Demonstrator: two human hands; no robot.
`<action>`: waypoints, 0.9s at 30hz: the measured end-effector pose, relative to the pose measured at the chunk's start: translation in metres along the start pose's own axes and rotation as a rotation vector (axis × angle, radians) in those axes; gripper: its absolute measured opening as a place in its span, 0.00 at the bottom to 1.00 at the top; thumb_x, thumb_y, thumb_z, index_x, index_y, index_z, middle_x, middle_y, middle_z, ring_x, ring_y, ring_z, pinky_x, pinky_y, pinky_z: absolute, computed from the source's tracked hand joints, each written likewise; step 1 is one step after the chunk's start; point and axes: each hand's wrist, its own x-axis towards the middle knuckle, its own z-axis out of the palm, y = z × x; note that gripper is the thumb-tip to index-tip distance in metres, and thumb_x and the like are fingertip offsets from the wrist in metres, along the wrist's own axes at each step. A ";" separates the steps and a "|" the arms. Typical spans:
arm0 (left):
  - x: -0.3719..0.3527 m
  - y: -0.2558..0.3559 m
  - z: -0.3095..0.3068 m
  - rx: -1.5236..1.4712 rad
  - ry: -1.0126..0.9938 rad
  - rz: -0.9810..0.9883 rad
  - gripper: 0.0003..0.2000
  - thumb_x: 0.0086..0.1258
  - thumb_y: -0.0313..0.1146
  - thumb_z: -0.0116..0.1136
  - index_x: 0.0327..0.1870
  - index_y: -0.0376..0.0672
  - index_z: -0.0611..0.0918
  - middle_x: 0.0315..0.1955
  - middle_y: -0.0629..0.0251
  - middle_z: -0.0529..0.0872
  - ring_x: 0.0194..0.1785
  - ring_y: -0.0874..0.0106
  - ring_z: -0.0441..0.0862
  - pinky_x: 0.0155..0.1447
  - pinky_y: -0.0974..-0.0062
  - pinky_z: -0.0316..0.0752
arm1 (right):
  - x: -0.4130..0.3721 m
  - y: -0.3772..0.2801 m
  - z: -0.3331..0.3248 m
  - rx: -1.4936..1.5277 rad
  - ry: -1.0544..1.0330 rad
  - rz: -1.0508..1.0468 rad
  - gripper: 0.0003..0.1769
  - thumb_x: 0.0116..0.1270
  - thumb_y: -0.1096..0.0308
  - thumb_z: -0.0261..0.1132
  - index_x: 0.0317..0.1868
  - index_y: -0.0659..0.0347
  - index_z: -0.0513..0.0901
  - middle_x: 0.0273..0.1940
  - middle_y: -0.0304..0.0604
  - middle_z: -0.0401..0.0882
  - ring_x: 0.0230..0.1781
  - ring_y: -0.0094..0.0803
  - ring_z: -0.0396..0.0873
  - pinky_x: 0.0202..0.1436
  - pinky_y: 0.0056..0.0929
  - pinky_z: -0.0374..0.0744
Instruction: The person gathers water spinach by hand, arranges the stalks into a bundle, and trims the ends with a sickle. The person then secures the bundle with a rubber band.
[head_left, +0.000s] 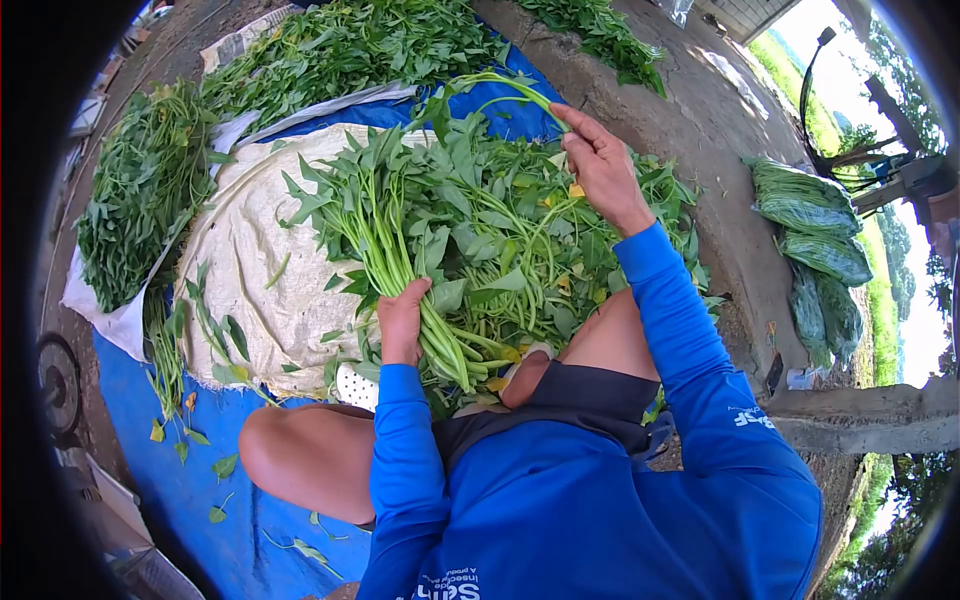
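Over the loose heap (468,200), gripping a gathered, apparently untied bunch (385,240) in the left hand (400,318), curled closed around it; pinching separate stalks (536,97) between thumb and fingers of the nearly shut right hand (605,175); leaving leafy stems (535,288) lying unbunched below.

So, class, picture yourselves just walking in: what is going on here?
A person in a blue top sits with bent knees among heaps of leafy greens. The left hand grips a bunch of long green stems near the lower ends. The right hand is raised, its fingers pinching another leafy stem. Loose greens lie in front, beside a pale cloth on a blue tarp.
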 end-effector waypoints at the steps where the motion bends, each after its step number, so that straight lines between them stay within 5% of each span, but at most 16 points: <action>1: 0.001 0.002 -0.001 0.006 -0.002 -0.008 0.13 0.69 0.30 0.72 0.50 0.32 0.88 0.39 0.59 0.93 0.35 0.68 0.91 0.41 0.69 0.87 | -0.001 -0.007 -0.003 0.030 0.022 0.084 0.24 0.82 0.69 0.62 0.75 0.57 0.82 0.62 0.41 0.88 0.58 0.27 0.82 0.67 0.30 0.78; 5: -0.005 0.011 0.004 -0.003 0.022 -0.064 0.11 0.67 0.27 0.72 0.46 0.29 0.88 0.36 0.58 0.92 0.33 0.68 0.90 0.38 0.68 0.85 | 0.015 0.057 0.007 0.112 0.113 0.209 0.24 0.83 0.66 0.64 0.75 0.60 0.82 0.39 0.32 0.81 0.34 0.18 0.74 0.39 0.23 0.76; 7: -0.002 0.007 0.001 -0.010 0.028 -0.057 0.12 0.67 0.27 0.72 0.47 0.29 0.88 0.37 0.58 0.92 0.33 0.67 0.90 0.38 0.67 0.86 | 0.007 0.062 0.014 0.231 0.109 0.357 0.23 0.84 0.66 0.63 0.75 0.59 0.81 0.30 0.26 0.72 0.29 0.16 0.68 0.34 0.22 0.71; 11: -0.004 0.006 0.003 -0.003 0.012 -0.073 0.13 0.67 0.27 0.72 0.48 0.29 0.87 0.38 0.57 0.93 0.34 0.67 0.90 0.38 0.67 0.87 | 0.001 0.059 0.020 0.378 0.152 0.533 0.25 0.83 0.67 0.62 0.77 0.59 0.78 0.35 0.28 0.74 0.31 0.20 0.70 0.35 0.25 0.74; 12: -0.004 0.006 0.003 -0.006 0.005 -0.076 0.12 0.67 0.27 0.72 0.48 0.29 0.87 0.38 0.57 0.93 0.34 0.66 0.91 0.39 0.67 0.87 | 0.005 0.069 0.016 0.369 0.055 0.544 0.32 0.82 0.67 0.62 0.83 0.62 0.68 0.36 0.34 0.74 0.32 0.22 0.70 0.32 0.29 0.72; 15: -0.006 0.009 0.004 -0.013 -0.003 -0.085 0.11 0.67 0.26 0.71 0.48 0.30 0.88 0.38 0.57 0.93 0.35 0.66 0.91 0.39 0.66 0.88 | 0.017 0.096 0.009 0.264 -0.132 0.561 0.32 0.82 0.65 0.62 0.83 0.62 0.68 0.36 0.34 0.73 0.31 0.24 0.69 0.31 0.30 0.72; 19: -0.004 0.007 0.005 -0.033 -0.009 -0.084 0.11 0.68 0.25 0.71 0.48 0.29 0.87 0.38 0.57 0.93 0.34 0.65 0.91 0.40 0.66 0.88 | 0.014 0.093 0.003 0.126 -0.177 0.791 0.24 0.83 0.64 0.61 0.74 0.63 0.79 0.34 0.33 0.72 0.32 0.23 0.70 0.29 0.31 0.72; 22: -0.001 0.002 0.000 -0.034 -0.009 -0.092 0.12 0.68 0.25 0.71 0.48 0.29 0.87 0.38 0.57 0.93 0.34 0.66 0.91 0.39 0.66 0.88 | 0.012 0.105 0.002 0.546 -0.140 0.745 0.18 0.82 0.63 0.63 0.66 0.58 0.85 0.37 0.31 0.79 0.34 0.21 0.73 0.32 0.29 0.74; 26: 0.003 -0.001 -0.004 -0.029 -0.002 -0.098 0.12 0.68 0.26 0.71 0.48 0.29 0.87 0.37 0.57 0.92 0.33 0.67 0.91 0.39 0.67 0.88 | 0.007 0.087 -0.002 0.204 -0.519 0.699 0.12 0.81 0.66 0.68 0.60 0.54 0.87 0.44 0.26 0.84 0.40 0.17 0.76 0.44 0.23 0.79; 27: 0.001 -0.001 -0.002 -0.031 -0.003 -0.095 0.12 0.68 0.26 0.71 0.48 0.29 0.87 0.37 0.57 0.92 0.33 0.67 0.91 0.39 0.67 0.88 | 0.006 0.080 -0.001 0.220 -0.464 0.643 0.12 0.81 0.66 0.68 0.61 0.54 0.87 0.44 0.27 0.85 0.40 0.17 0.77 0.45 0.23 0.79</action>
